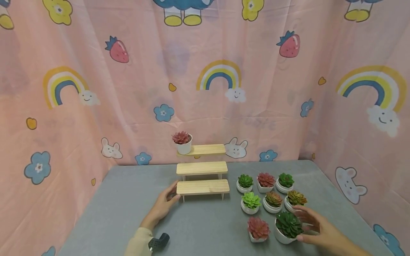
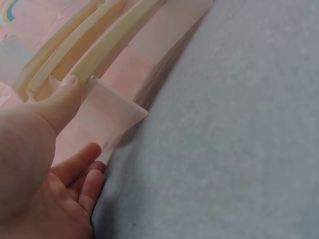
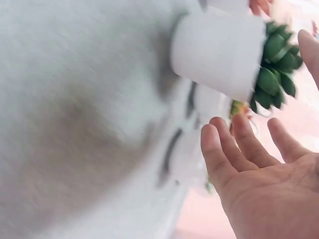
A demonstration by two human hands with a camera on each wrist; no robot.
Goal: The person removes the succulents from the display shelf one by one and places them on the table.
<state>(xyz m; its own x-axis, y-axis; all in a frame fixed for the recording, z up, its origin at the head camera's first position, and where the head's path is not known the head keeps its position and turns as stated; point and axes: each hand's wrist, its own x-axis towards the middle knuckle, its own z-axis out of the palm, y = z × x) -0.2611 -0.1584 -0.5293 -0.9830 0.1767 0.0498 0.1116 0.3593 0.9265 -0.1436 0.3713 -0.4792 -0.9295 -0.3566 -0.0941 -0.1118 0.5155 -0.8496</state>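
A three-tier wooden display stand (image 1: pixel 203 187) with clear legs (image 2: pixel 112 107) stands at the back. My left hand (image 1: pixel 164 201) holds the left end of its lowest board, the thumb (image 2: pixel 67 102) against the wood. On the left of the top board sits a red succulent in a white pot (image 1: pixel 183 146). My right hand (image 1: pixel 315 226) is beside a dark green succulent (image 1: pixel 289 224) at front right, its fingers spread. In the right wrist view the fingers are apart from that plant's white pot (image 3: pixel 217 52).
Left of the dark green plant stands a red succulent (image 1: pixel 258 228). Behind are several more potted succulents, among them a bright green one (image 1: pixel 251 201) and a brownish one (image 1: pixel 273 200). A pink printed curtain (image 1: pixel 141 89) hangs around the grey table (image 1: pixel 128 192).
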